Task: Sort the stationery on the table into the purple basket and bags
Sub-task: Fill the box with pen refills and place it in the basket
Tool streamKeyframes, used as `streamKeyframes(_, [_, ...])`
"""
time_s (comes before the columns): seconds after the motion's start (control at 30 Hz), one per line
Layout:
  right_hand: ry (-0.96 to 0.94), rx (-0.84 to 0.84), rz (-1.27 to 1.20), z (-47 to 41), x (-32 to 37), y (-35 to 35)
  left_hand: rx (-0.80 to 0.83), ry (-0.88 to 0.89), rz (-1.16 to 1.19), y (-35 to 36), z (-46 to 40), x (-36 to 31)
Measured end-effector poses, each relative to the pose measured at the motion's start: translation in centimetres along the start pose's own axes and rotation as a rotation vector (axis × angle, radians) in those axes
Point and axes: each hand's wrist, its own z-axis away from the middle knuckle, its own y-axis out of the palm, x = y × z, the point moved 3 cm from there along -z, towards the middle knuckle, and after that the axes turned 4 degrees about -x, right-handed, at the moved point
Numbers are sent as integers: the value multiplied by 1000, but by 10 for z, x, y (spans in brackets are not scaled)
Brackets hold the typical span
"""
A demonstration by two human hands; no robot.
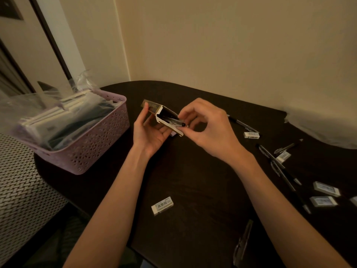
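Cardboard box, small, end flap open, held above the dark surface in my left hand, fingers curled round its far end. Dark pens show inside its mouth.

My right hand pinches the end of one pen at the box opening, thumb and forefinger closed on it.

Purple basket, perforated walls, at the left edge of the surface; it holds clear bags with flat white and dark items.

One eraser, white with a printed sleeve, lies near me between my forearms.

Right side of the surface: loose pens lying crossed, with more erasers among and beside them; one eraser touches a pen further back.

Clear pen at the near edge, by my right forearm.

White crumpled plastic at the far right edge.
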Motion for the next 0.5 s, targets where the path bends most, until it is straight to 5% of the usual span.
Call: streamKeyframes(0.5, [-72,57,273,3,-9,3,86,-11,-42,3,1,1])
